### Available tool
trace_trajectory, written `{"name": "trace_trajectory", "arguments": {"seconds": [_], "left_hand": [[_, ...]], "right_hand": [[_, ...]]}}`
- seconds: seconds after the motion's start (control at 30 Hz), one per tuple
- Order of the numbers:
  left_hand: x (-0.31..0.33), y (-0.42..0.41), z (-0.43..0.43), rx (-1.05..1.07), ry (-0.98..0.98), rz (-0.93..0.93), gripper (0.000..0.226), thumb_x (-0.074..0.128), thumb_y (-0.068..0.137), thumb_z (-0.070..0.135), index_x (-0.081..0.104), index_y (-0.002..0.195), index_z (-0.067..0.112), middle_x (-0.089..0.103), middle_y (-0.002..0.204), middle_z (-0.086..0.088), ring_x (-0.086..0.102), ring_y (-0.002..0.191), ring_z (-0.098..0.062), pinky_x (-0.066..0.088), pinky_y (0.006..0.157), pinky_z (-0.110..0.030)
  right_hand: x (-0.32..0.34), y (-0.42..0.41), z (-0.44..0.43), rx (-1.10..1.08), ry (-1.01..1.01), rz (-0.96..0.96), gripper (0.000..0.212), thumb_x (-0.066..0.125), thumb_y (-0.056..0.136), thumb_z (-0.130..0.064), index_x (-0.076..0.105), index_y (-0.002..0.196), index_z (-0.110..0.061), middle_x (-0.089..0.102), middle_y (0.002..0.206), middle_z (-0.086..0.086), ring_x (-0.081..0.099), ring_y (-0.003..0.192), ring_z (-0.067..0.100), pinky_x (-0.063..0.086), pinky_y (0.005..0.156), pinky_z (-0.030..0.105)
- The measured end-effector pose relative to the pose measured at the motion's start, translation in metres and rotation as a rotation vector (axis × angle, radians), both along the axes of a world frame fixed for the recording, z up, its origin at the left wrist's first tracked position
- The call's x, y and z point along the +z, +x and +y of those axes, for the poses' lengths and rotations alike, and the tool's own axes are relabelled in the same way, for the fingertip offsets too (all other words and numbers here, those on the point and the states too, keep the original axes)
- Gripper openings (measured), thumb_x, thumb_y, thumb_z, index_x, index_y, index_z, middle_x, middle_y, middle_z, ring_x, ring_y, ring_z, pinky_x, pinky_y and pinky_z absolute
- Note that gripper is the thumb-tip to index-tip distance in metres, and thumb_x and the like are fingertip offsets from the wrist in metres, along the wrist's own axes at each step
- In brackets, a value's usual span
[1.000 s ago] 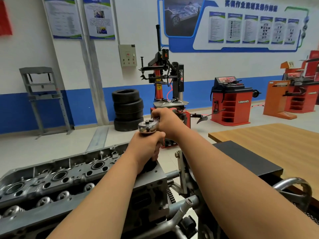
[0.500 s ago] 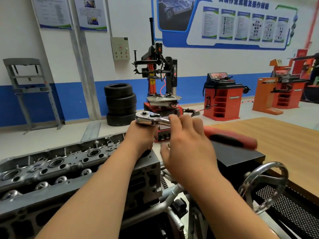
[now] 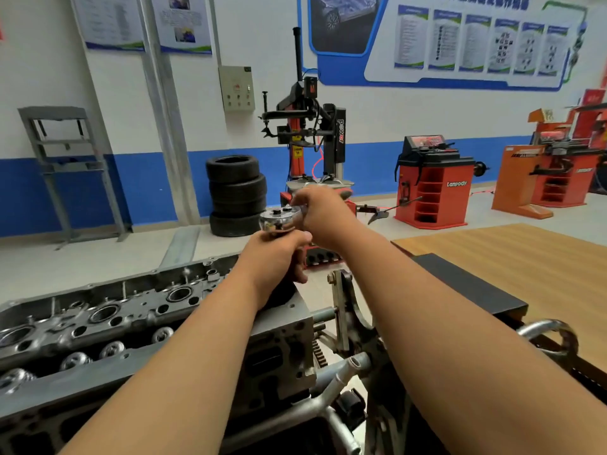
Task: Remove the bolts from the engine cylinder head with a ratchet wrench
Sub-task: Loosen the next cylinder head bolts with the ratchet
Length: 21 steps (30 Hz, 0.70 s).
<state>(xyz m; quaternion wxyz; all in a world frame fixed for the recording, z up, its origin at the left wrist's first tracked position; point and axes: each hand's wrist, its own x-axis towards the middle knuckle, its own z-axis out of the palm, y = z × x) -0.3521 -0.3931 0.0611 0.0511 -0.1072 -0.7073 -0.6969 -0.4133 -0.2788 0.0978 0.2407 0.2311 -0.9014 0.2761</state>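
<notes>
At the far left a grey metal rack [image 3: 65,165] stands against the blue-and-white wall. In front of it, low in view, the engine cylinder head [image 3: 98,316] lies lengthwise on its stand, its round bores facing up. The left hand [image 3: 276,261] is over the right end of the cylinder head, its fingers [image 3: 300,239] clenched round the shaft under the shiny head of the ratchet wrench [image 3: 279,220], which stands upright above that end. The bolt beneath is hidden by the hand. Just right of it, the right hand [image 3: 323,218] wraps the wrench's handle close behind its head. Behind are stacked tyres [image 3: 235,195] and a red tyre machine [image 3: 308,142]. At the right is a wooden surface [image 3: 525,257].
</notes>
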Motion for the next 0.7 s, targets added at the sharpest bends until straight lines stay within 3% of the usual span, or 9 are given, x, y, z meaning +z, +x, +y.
{"name": "trace_trajectory", "arguments": {"seconds": [0.13,0.27,0.37,0.47,0.6,0.7], "left_hand": [[0.0,-0.002,0.003,0.04,0.021,-0.057,0.046,0.054,0.09,0.01,0.052,0.045,0.018,0.035,0.042,0.0,0.03,0.035,-0.015,0.03,0.039,-0.024],[0.002,0.0,0.007,0.055,-0.004,-0.052,0.062,0.048,0.09,0.007,0.047,0.029,0.019,0.031,0.036,0.004,0.026,0.032,-0.012,0.026,0.036,-0.021],[0.004,0.004,0.007,0.06,-0.011,-0.037,0.047,0.048,0.09,0.006,0.05,0.045,0.02,0.033,0.038,0.002,0.027,0.033,-0.013,0.026,0.036,-0.022],[0.003,0.006,0.008,0.078,-0.045,-0.034,0.033,0.05,0.092,0.007,0.048,0.06,0.014,0.035,0.04,0.002,0.03,0.034,-0.014,0.028,0.039,-0.025],[0.002,0.006,0.007,0.117,-0.127,0.004,0.038,0.051,0.091,0.009,0.051,0.054,0.016,0.042,0.044,-0.004,0.035,0.037,-0.018,0.032,0.044,-0.031],[0.004,0.009,0.007,0.164,-0.223,0.057,0.023,0.054,0.091,0.013,0.062,0.07,0.01,0.054,0.059,-0.012,0.046,0.05,-0.023,0.042,0.053,-0.036]], "right_hand": [[0.002,-0.018,-0.02,0.124,-0.019,-0.035,0.02,0.061,0.083,-0.005,0.067,0.102,-0.008,0.055,0.095,0.001,0.052,0.094,0.019,0.042,0.082,0.027],[-0.006,-0.007,-0.006,0.07,-0.073,0.017,0.021,0.057,0.082,-0.006,0.066,0.101,-0.011,0.052,0.096,0.003,0.046,0.1,0.024,0.041,0.085,0.034],[-0.012,0.021,0.01,-0.087,-0.06,0.065,0.024,0.062,0.083,-0.019,0.058,0.107,-0.016,0.049,0.105,0.0,0.04,0.109,0.021,0.04,0.092,0.035],[-0.023,0.075,0.026,-0.33,0.101,0.142,0.04,0.061,0.084,-0.029,0.045,0.119,-0.019,0.044,0.117,0.001,0.032,0.113,0.021,0.04,0.084,0.033],[-0.048,0.159,0.014,-0.452,0.265,0.457,0.071,0.074,0.061,-0.031,0.056,0.123,-0.001,0.058,0.106,0.016,0.054,0.097,0.033,0.052,0.077,0.036],[-0.05,0.17,0.0,-0.499,0.336,0.421,0.079,0.073,0.067,-0.037,0.049,0.131,0.002,0.056,0.113,0.017,0.051,0.103,0.034,0.049,0.085,0.035]]}}
